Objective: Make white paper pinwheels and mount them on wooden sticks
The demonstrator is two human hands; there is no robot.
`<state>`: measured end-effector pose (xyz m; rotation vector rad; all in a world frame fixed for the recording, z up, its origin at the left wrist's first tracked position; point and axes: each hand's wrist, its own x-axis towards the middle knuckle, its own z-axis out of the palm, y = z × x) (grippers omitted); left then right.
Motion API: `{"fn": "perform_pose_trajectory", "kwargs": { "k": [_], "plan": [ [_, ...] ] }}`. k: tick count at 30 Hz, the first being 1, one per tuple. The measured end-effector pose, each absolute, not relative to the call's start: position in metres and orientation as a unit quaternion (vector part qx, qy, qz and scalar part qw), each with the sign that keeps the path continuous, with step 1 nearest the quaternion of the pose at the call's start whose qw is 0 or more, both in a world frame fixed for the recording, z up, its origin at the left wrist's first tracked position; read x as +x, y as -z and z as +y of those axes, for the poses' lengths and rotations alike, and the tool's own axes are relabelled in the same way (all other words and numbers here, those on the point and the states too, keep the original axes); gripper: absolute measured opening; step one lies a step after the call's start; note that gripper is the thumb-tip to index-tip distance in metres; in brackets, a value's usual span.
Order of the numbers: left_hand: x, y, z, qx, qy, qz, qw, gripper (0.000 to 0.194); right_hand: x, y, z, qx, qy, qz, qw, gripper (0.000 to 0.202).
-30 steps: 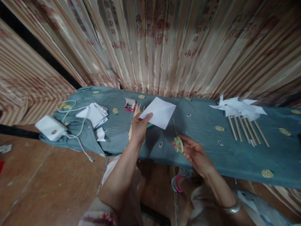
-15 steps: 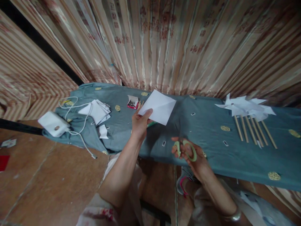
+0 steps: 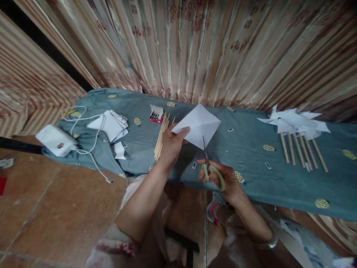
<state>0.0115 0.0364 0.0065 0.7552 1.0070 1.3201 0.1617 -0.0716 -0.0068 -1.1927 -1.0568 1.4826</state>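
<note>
Right hand (image 3: 223, 180), gripping scissors (image 3: 208, 163) by pale green handles, dark blades meeting the sheet's near corner. Left hand (image 3: 173, 143), pinching the paper sheet (image 3: 199, 124) at its left corner: white, four-cornered, faintly creased, hovering above the blue-green cloth (image 3: 245, 141). Beyond the left hand, wooden sticks (image 3: 162, 136) are lying beside an open red-and-white box (image 3: 156, 114).

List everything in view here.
Sheet: one, white, centre.
Scissors: one, green-handled, centre.
Loose sticks: several, tan, centre.
Open box: one, red-white, centre-left.
Paper stack: one, white, left.
Paper scrap: one, white, beside stack.
Device: one, white, left.
Cables: count unclear, white, left.
Pinwheels: several, white, right.
Cloth: one, teal, centre.
Curtain: one, beige, behind.
Floor: one, brown, below.
Bars: several, black, left, below.
Shoe: one, grey, below.
Bracelet: one, silver, right wrist.
Left hand: one, on sheet.
Right hand: one, on scissors.
</note>
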Motion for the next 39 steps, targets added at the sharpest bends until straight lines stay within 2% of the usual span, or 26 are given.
{"fn": "perform_pose_trajectory", "kwargs": {
  "k": [19, 39],
  "plan": [
    [0.014, -0.006, 0.034, 0.324, -0.566, 0.441, 0.617, 0.036, 0.163, 0.003, -0.071, -0.508, -0.581, -0.442, 0.458, 0.057],
    [0.014, -0.007, 0.034, 0.32, -0.568, 0.439, 0.618, 0.035, 0.158, -0.004, -0.069, -0.519, -0.599, -0.395, 0.465, 0.046]
  ]
}}
